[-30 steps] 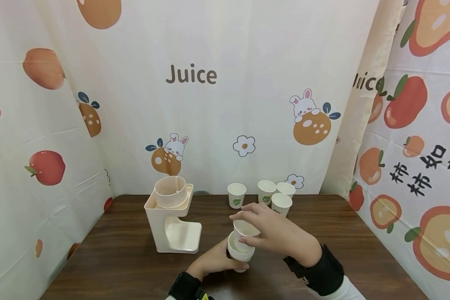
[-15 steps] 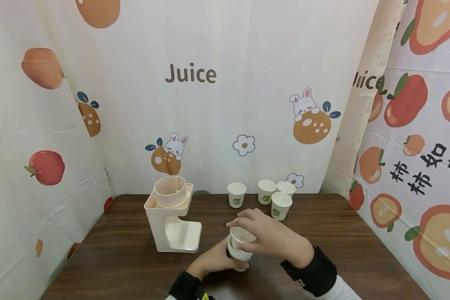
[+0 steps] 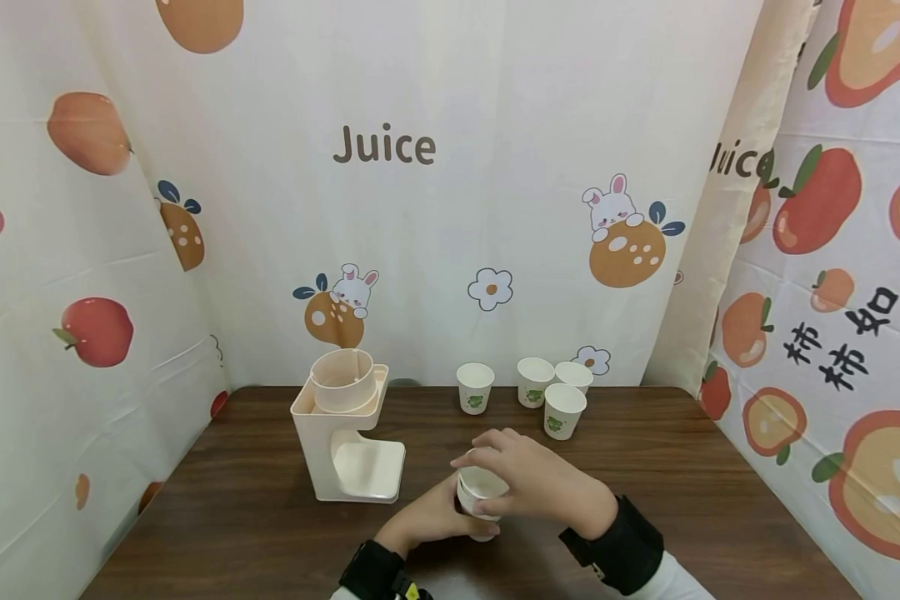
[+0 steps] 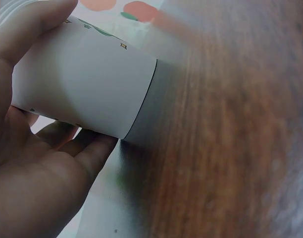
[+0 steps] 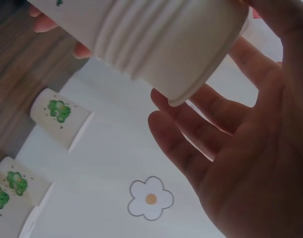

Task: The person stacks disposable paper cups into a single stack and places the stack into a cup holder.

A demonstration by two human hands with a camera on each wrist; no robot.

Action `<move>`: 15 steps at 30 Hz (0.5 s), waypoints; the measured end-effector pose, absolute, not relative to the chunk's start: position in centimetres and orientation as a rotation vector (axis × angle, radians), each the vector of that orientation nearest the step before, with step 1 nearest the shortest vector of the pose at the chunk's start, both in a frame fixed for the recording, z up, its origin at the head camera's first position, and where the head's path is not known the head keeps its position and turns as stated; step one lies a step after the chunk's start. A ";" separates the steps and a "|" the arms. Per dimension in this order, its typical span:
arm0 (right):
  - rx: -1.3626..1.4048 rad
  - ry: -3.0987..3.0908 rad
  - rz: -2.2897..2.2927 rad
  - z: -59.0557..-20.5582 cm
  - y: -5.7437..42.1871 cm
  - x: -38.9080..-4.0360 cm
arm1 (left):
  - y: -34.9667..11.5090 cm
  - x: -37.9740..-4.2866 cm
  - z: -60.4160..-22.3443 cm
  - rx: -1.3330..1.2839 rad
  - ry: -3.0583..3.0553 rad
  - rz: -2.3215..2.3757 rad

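A stack of white paper cups [image 3: 483, 492] stands near the front middle of the table, its rims nested closely. My left hand [image 3: 429, 515] grips the lower part of the stack from the left, thumb on the near side. In the left wrist view, the bottom cup [image 4: 92, 79] lies within that grip, close to the wood. Over the top from the right comes my right hand [image 3: 540, 477], holding the uppermost cup [image 5: 201, 49] near its rim between thumb and fingers. Several stacked rims show below that cup in the right wrist view.
At the left stands a cream-coloured stand [image 3: 315, 454] with a round container [image 3: 342, 383] on top. Farther back on the brown table [image 3: 255, 533] are a single paper cup [image 3: 475, 390] and a group with a cup [image 3: 564, 412] in front. A printed curtain [image 3: 435, 225] borders the back.
My right hand has moved down and slightly left, lowering the uppermost cup into the stack. The left hand keeps its grip in about the same place.
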State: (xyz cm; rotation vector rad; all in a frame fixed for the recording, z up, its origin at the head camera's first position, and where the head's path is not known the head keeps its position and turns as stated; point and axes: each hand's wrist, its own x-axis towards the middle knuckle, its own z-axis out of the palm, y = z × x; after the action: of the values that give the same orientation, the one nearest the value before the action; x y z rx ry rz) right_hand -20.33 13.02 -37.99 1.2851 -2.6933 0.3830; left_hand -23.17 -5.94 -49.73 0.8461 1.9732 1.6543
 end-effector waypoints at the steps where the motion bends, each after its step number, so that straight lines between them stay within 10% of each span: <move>1: 1.289 -2.697 0.385 -38.1 13.0 -20.4 | -5.9 -23.2 -49.7 0.856 1.967 1.656; 15: 1.360 -2.689 0.462 -39.2 13.1 -20.8 | -5.7 -23.6 -50.3 0.995 1.850 1.712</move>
State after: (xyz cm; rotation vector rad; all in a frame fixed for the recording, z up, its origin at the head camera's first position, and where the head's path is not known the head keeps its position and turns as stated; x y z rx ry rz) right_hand -20.80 13.09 -39.18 1.3602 -2.6894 0.4625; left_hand -23.58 -5.74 -50.25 0.9954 1.8497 1.7117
